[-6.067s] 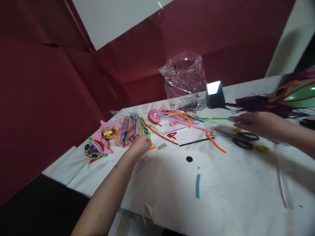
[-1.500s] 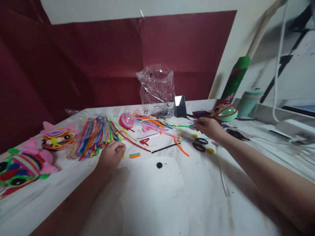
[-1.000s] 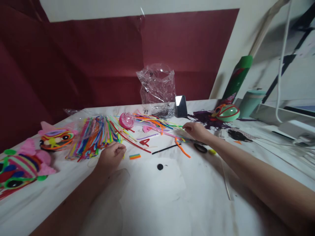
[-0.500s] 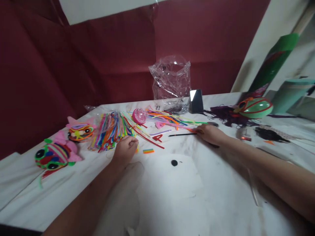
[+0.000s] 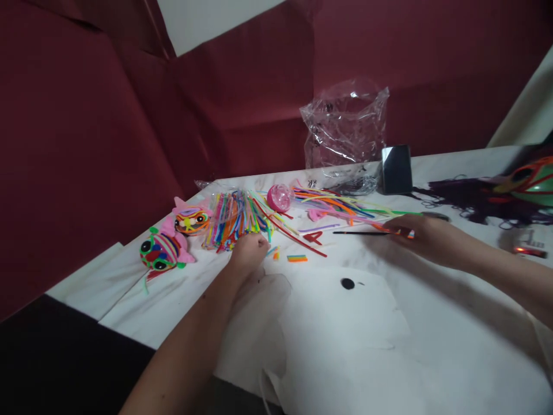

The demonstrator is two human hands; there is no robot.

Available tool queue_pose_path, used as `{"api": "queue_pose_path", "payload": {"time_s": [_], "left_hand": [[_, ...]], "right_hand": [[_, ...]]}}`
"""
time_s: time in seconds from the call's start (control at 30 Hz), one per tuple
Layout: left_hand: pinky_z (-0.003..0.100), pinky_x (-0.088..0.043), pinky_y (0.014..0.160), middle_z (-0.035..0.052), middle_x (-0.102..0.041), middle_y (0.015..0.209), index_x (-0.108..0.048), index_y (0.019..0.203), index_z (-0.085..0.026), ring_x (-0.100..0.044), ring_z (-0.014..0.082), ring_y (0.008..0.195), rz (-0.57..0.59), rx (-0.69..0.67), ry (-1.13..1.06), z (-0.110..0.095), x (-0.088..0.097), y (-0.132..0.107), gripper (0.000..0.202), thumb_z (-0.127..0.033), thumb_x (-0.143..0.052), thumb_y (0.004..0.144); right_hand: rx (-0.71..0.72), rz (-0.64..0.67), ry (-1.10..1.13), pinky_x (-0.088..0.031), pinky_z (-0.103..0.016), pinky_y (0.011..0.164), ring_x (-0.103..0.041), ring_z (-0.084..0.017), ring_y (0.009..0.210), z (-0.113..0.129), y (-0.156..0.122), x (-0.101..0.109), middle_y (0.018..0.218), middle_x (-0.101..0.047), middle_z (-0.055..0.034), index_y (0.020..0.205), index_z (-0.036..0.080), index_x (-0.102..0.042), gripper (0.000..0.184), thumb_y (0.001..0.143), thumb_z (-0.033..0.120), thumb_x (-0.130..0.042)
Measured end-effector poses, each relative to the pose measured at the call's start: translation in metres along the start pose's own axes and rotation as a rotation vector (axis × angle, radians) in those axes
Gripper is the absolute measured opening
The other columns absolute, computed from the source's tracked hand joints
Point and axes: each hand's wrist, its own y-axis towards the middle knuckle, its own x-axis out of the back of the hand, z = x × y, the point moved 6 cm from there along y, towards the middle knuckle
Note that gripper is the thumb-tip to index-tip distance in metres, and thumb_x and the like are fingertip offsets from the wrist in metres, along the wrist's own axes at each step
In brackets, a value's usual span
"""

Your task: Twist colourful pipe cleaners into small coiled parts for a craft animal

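My left hand (image 5: 248, 249) rests on the white table (image 5: 432, 346) in a loose fist, right at the near end of a bundle of coloured pipe cleaners (image 5: 233, 222). Whatever lies inside its fingers is hidden. My right hand (image 5: 421, 233) reaches in from the right, fingers pinched together at the right end of a thin black pipe cleaner (image 5: 358, 233) that lies flat on the table. Loose pipe cleaners in many colours (image 5: 341, 206) are spread just beyond it.
Two pink fish-like crafts (image 5: 190, 221) (image 5: 162, 251) sit at the left. A pink ball (image 5: 280, 197), a clear plastic bag (image 5: 345, 124) and a dark phone (image 5: 396, 169) stand further back. A black dot (image 5: 347, 283) lies on white paper; dark purple strands (image 5: 466, 199) and a green mask (image 5: 533, 181) lie right.
My right hand came back from the scissors area to the black pipe cleaner and closed on its end. My left hand stayed by the bundle. The view swung left.
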Motion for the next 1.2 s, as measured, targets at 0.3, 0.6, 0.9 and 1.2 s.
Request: {"api": "queue_pose_path", "payload": {"time_s": [0.3, 0.6, 0.9, 1.2], "left_hand": [[0.025, -0.038, 0.061, 0.0053, -0.065, 0.070, -0.064, 0.069, -0.014, -0.055, 0.0155, 0.068, 0.052, -0.014, 0.017, 0.000, -0.019, 0.002, 0.014, -0.015, -0.050, 0.067], [0.021, -0.035, 0.054, -0.0009, -0.060, 0.062, -0.063, 0.072, -0.014, -0.051, 0.0112, 0.058, 0.071, -0.006, -0.056, -0.002, -0.016, -0.001, 0.012, -0.018, -0.052, 0.069], [0.021, -0.036, 0.057, -0.0006, -0.061, 0.065, -0.062, 0.071, -0.016, -0.052, 0.0123, 0.063, 0.030, 0.019, -0.023, 0.003, -0.012, 0.002, 0.009, -0.016, -0.054, 0.066], [0.027, -0.041, 0.073, 0.0077, -0.066, 0.086, -0.066, 0.081, -0.015, -0.057, 0.0186, 0.082, -0.004, -0.004, -0.043, 0.001, -0.023, 0.006, 0.020, -0.027, -0.058, 0.067]], "right_hand": [[0.003, 0.025, 0.126, -0.044, -0.027, 0.060, -0.058, -0.018, 0.065, 0.002, -0.010, -0.007, 0.080, -0.065, -0.0078, 0.088, 0.019, -0.062, 0.025, 0.076, 0.035, -0.046], [-0.017, 0.048, 0.155, -0.044, -0.027, 0.058, -0.057, -0.017, 0.063, -0.001, -0.012, -0.011, 0.078, -0.065, -0.0073, 0.089, 0.020, -0.062, 0.029, 0.073, 0.037, -0.044], [0.038, 0.086, 0.167, -0.045, -0.026, 0.059, -0.057, -0.016, 0.064, -0.010, -0.012, -0.022, 0.079, -0.064, -0.0065, 0.094, 0.018, -0.062, 0.037, 0.073, 0.042, -0.043], [0.050, 0.047, 0.140, -0.043, -0.028, 0.060, -0.058, -0.018, 0.064, -0.003, -0.016, -0.024, 0.078, -0.065, -0.0073, 0.091, 0.017, -0.061, 0.037, 0.076, 0.042, -0.039]]}}
